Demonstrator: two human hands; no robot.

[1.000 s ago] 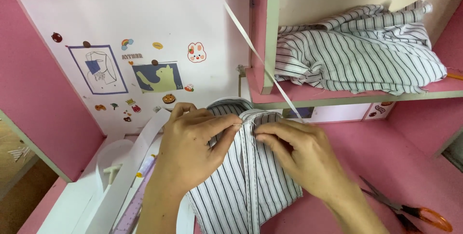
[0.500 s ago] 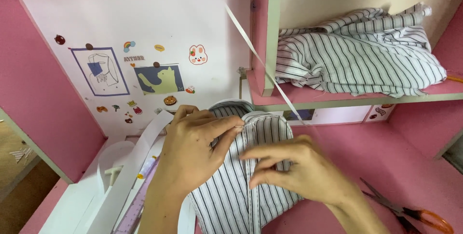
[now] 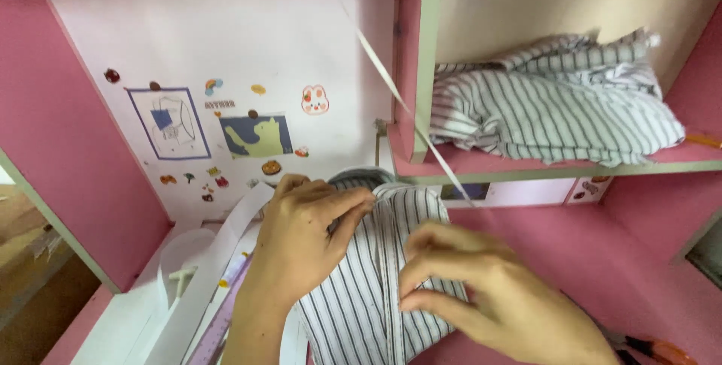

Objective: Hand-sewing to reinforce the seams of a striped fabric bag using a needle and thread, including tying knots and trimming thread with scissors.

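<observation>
My left hand (image 3: 301, 233) presses flat on the collar end of the white shirt with thin dark stripes (image 3: 361, 305), fingers together, holding it down on the pink bench (image 3: 556, 252). My right hand (image 3: 481, 297) pinches the front placket near the middle, fingertips closed on the cloth. The shirt lies between my hands, just in front of the white stickered back panel (image 3: 226, 57). It looks light, soft and limp, likely to slide and wrinkle, so I judge the stiffer collar and the placket edge the best places to grip. More striped cloth (image 3: 549, 109) sits heaped on the shelf.
</observation>
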